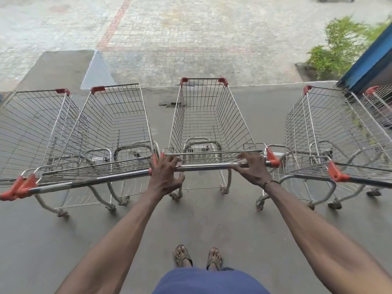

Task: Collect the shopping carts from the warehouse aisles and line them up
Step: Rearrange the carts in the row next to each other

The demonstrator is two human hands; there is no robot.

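A wire shopping cart (209,115) with red corner caps stands straight ahead of me on the concrete floor. Its chrome handle bar (203,166) runs under both my hands. My left hand (165,176) rests on the bar's left end with its fingers spread and clawed, not wrapped around it. At the right end, my right hand (252,168) lies over the bar with its fingers splayed forward. Two more carts (110,124) stand side by side to the left. Another cart (318,128) stands to the right, a gap away.
A further cart (379,98) shows at the far right by a blue wall (369,64). A concrete ramp (59,64) drops to paved ground (169,28) beyond the floor's edge. A green bush (337,45) grows at the right. My sandalled feet (198,256) stand behind the cart.
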